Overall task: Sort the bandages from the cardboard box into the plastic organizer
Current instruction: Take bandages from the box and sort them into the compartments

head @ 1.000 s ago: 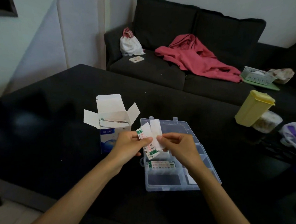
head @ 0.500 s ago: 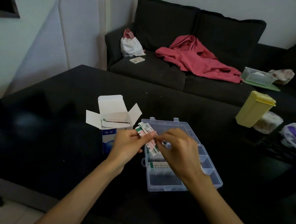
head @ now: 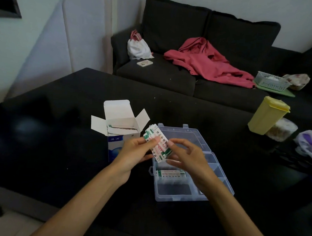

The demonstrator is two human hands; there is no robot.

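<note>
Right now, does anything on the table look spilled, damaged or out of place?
Nothing stands out. The box stands upright with flaps open, the organizer lies open flat, and the bandages sit in the left hand.

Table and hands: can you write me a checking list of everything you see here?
Surface: dark table.
Job's things: open cardboard box; clear plastic organizer, lid open, bandages in one compartment.
Clutter: yellow container, phone, red garment.
Grippers: left hand pinches bandage stack; right hand at the stack's lower end, grip unclear.
Cables: nothing seen.
Surroundings: dark sofa.
</note>
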